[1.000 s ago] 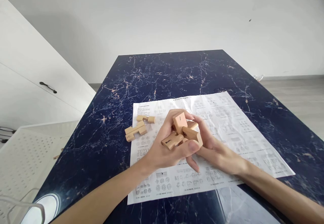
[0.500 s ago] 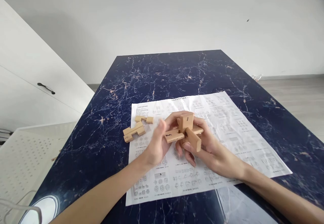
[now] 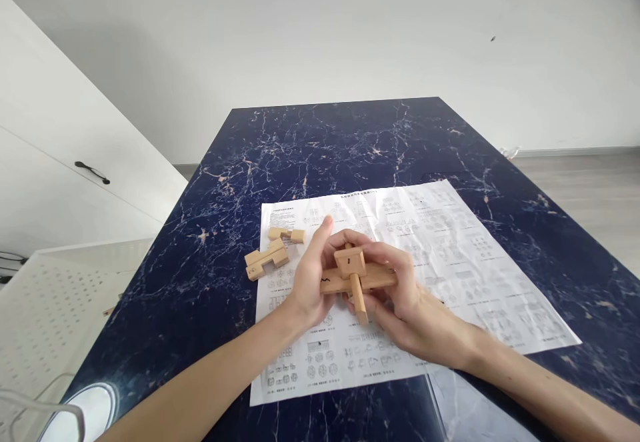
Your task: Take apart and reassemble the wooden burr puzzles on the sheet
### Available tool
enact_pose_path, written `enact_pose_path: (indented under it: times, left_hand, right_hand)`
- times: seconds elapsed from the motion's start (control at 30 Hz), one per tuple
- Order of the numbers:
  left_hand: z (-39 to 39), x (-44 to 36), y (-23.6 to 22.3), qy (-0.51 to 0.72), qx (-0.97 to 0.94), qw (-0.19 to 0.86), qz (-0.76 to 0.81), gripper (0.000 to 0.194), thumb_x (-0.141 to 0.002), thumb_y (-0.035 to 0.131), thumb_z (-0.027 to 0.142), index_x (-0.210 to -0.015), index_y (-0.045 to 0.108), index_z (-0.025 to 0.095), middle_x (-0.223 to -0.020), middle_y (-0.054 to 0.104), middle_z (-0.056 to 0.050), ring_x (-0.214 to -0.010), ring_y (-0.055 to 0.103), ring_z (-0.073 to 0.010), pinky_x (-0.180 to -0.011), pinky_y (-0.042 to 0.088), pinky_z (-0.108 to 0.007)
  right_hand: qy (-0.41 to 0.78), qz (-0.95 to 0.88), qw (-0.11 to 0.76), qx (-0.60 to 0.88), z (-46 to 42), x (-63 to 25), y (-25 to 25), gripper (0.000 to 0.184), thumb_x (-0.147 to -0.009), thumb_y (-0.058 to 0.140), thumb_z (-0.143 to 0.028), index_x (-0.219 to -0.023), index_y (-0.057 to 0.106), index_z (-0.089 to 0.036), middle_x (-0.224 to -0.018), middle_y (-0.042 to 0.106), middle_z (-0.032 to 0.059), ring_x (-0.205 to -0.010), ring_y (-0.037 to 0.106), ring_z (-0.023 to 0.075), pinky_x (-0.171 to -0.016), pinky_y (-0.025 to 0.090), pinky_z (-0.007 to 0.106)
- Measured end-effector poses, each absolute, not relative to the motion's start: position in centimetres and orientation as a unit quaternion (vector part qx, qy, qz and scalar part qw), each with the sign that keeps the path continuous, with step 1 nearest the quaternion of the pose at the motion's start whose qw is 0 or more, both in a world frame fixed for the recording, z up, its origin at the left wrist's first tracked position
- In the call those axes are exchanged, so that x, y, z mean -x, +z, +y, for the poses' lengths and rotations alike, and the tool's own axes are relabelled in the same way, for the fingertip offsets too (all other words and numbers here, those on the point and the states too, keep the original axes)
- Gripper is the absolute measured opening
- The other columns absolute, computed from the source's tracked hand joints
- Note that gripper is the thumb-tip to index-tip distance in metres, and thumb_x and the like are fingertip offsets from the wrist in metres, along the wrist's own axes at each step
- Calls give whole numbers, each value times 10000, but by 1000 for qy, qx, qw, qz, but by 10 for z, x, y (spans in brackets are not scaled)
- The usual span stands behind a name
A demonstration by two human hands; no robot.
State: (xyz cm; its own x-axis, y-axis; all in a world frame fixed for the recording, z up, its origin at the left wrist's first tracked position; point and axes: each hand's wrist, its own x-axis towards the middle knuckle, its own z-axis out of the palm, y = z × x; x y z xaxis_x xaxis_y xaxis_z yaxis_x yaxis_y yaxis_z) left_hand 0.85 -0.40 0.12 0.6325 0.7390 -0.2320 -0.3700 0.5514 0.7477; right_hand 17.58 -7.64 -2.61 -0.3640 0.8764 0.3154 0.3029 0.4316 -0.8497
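Note:
Between my two hands is a wooden burr puzzle [image 3: 357, 275], partly put together from crossing pieces. One piece marked "1" points up at me, another with a dark mark lies crosswise, and a third sticks out toward me. My left hand [image 3: 313, 279] is closed on the puzzle's left end, thumb raised. My right hand [image 3: 400, 289] wraps its right end and underside, with some fingers hidden. Left of my hands, loose notched wooden pieces [image 3: 267, 259] lie together at the edge of the printed sheet [image 3: 450, 255], and another notched piece [image 3: 287, 235] lies just beyond them.
Under the sheet is a dark blue marbled table [image 3: 320, 149]. A clear sheet [image 3: 475, 402] lies at its near edge. To the left stand a white cabinet [image 3: 60, 129] and a perforated white surface [image 3: 55, 315]. A white wall [image 3: 320, 35] is behind.
The puzzle has been turned and tipped in my hands, so its marked crosswise piece now lies nearly level. My right hand has shifted slightly left and its fingers have come over the puzzle's right end.

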Motion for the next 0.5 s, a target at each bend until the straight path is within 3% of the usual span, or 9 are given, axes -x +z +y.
enact_pose_path:
  times: [0.2,0.33,0.5]
  left_hand:
    - [-2,-8,-4,332,-326,842,274,516,-981,577,685,-901,695,190,-722,720,-19,-459,632,-148,-385,361,-234]
    - [-2,-8,-4,343,-318,838,281,503,-968,617,684,-910,688,190,-703,685,1,-425,589,-115,-363,324,-227]
    - [-3,-9,-1,349,-317,823,317,515,-915,686,710,-908,686,196,-700,658,8,-455,539,-96,-376,300,-219]
  right_hand:
    - [411,-703,405,416,-80,-173,-28,712,-1053,532,-136,-1588,124,-367,-1489,558,201,-924,748,232,-764,672,463]
    - [501,-646,417,397,-81,-172,-27,726,-1065,519,-123,-1595,129,-430,-1394,610,145,-555,613,89,-500,587,298]
    - [513,-640,434,372,-79,-172,-22,631,-1092,500,-128,-1581,220,-412,-1031,675,18,-616,662,139,-592,637,334]
